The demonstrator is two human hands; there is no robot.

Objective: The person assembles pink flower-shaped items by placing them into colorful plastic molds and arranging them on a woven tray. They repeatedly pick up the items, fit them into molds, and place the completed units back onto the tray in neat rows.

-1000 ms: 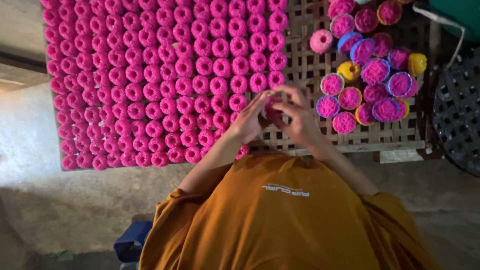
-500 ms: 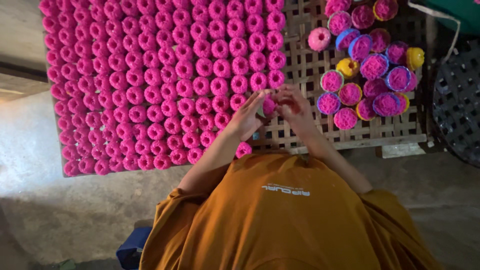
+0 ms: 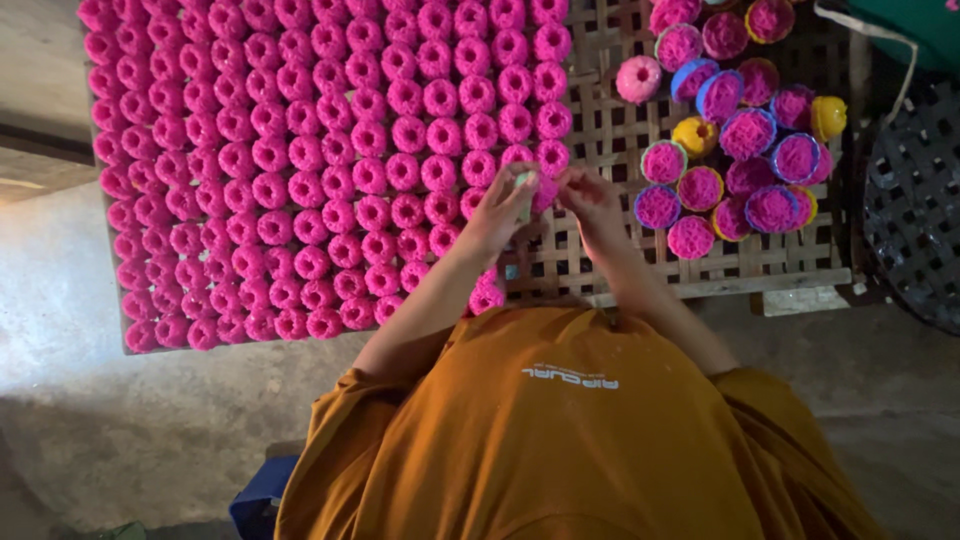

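Note:
A woven bamboo tray [image 3: 600, 260] carries several rows of bright pink ring-shaped cakes [image 3: 330, 150]. My left hand [image 3: 500, 205] and my right hand [image 3: 590, 200] meet over the tray's bare part, both pinching one pink cake [image 3: 543, 190] in a small pale mould between the fingertips. Just right of my hands sits a cluster of small coloured cups filled with pink mix [image 3: 735, 150]. My orange shirt [image 3: 560, 440] fills the bottom of the view.
A dark woven basket [image 3: 915, 200] stands at the right edge. A single pink ring cake [image 3: 638, 78] lies apart near the cups. Concrete floor [image 3: 120, 430] lies below the tray, and a blue stool corner [image 3: 255, 500] shows under me.
Both hands have shifted slightly up the tray with the pink cake between them; the view has moved a little.

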